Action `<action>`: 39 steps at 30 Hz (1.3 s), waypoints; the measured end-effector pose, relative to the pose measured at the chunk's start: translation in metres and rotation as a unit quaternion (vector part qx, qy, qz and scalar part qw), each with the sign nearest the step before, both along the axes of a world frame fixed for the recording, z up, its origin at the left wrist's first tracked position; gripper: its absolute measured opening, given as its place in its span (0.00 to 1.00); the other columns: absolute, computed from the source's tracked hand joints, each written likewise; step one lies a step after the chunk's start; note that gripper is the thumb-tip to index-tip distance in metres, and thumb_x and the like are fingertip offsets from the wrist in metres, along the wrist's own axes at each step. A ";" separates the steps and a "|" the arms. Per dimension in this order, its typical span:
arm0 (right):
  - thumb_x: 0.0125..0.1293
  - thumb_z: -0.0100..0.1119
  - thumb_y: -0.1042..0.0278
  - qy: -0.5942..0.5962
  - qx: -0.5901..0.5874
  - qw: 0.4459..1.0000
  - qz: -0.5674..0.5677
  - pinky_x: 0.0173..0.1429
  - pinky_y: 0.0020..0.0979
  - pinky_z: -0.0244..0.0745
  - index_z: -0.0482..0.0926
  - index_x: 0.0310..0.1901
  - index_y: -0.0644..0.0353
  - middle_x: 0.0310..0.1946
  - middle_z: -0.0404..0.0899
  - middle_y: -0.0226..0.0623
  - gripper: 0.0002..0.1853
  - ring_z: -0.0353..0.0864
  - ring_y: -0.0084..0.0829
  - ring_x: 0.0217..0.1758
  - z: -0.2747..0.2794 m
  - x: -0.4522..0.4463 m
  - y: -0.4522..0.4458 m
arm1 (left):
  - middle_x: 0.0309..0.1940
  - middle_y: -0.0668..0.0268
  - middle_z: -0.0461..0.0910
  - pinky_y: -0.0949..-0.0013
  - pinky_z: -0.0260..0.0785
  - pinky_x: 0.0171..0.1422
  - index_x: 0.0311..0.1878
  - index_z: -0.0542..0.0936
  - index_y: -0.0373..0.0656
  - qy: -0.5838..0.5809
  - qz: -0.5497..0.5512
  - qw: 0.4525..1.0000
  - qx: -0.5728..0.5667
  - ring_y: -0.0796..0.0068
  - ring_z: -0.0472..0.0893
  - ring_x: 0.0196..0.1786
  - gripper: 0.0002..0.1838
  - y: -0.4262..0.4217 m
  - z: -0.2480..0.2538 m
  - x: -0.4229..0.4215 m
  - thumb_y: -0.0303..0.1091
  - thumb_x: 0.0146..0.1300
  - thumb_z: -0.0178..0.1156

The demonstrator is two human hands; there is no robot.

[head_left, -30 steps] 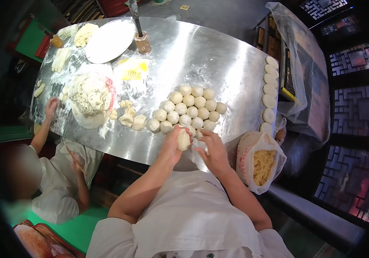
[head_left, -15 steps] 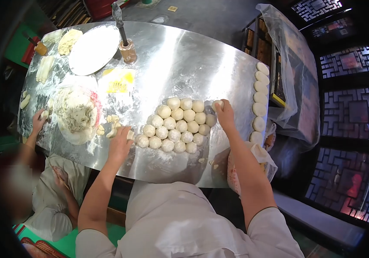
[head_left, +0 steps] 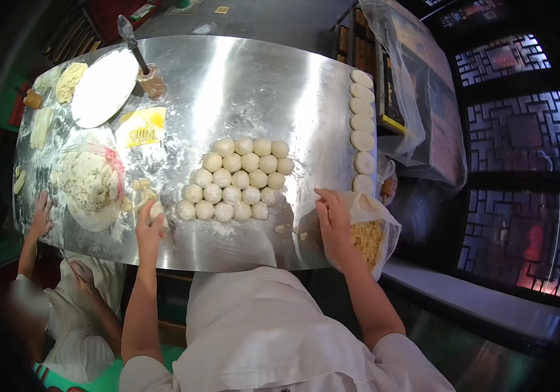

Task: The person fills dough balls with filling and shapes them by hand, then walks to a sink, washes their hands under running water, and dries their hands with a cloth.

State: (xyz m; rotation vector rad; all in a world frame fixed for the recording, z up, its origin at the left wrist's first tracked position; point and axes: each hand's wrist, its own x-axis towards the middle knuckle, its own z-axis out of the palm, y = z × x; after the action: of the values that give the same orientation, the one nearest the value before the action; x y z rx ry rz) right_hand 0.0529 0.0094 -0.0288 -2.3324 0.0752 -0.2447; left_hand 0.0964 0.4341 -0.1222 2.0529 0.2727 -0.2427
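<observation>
My left hand (head_left: 150, 228) has its fingers closed on a piece of dough (head_left: 156, 210) left of the rows of floured dough balls (head_left: 232, 177). Near the bag of yellowish filling (head_left: 368, 240), my right hand (head_left: 334, 219) is over the table's front right part, fingers apart and nothing in them. Small dough scraps (head_left: 294, 231) lie just left of it. Flattened rounds (head_left: 362, 140) form a line along the right edge. Beyond my left hand is a large dough mass (head_left: 88, 181) on a plastic bag.
The metal table (head_left: 267, 78) holds a white oval tray (head_left: 105, 88), a brown jar (head_left: 152, 82) with a handled tool, and a yellow packet (head_left: 141, 127). A co-worker's hand (head_left: 41, 214) rests at the left edge. A plastic-covered rack (head_left: 417, 91) stands at right.
The dough piece left my left hand for my right, which set it at the balls' right side. My right hand then came back empty toward the bag; my left took a new piece.
</observation>
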 end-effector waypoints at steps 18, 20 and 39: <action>0.54 0.65 0.69 0.154 -0.078 0.982 -0.074 0.56 0.44 0.72 0.75 0.54 0.56 0.47 0.73 0.50 0.23 0.74 0.51 0.54 -0.054 -0.120 -0.137 | 0.42 0.61 0.80 0.71 0.71 0.35 0.60 0.70 0.35 0.147 -0.098 0.908 -0.381 0.73 0.80 0.38 0.21 -0.229 0.093 -0.041 0.31 0.66 0.60; 0.55 0.63 0.72 0.092 -0.097 0.990 -0.049 0.56 0.45 0.72 0.75 0.50 0.58 0.46 0.73 0.50 0.19 0.75 0.52 0.53 -0.012 -0.105 -0.128 | 0.41 0.61 0.80 0.72 0.72 0.35 0.60 0.70 0.36 0.156 -0.132 0.908 -0.366 0.73 0.80 0.38 0.22 -0.253 0.101 -0.054 0.32 0.65 0.62; 0.53 0.62 0.73 0.145 -0.234 0.958 0.076 0.45 0.46 0.78 0.76 0.44 0.57 0.43 0.73 0.43 0.15 0.80 0.47 0.44 -0.046 -0.170 -0.161 | 0.43 0.60 0.83 0.74 0.74 0.39 0.62 0.70 0.37 0.222 -0.245 0.840 -0.430 0.73 0.83 0.42 0.22 -0.421 0.091 -0.108 0.37 0.70 0.58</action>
State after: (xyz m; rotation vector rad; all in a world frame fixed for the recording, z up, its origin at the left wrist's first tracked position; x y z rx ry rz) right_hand -0.1174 -0.1514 -0.0750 -2.8149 -0.0228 0.1809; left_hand -0.0113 0.0135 -0.0312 1.1032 -0.0987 -0.9781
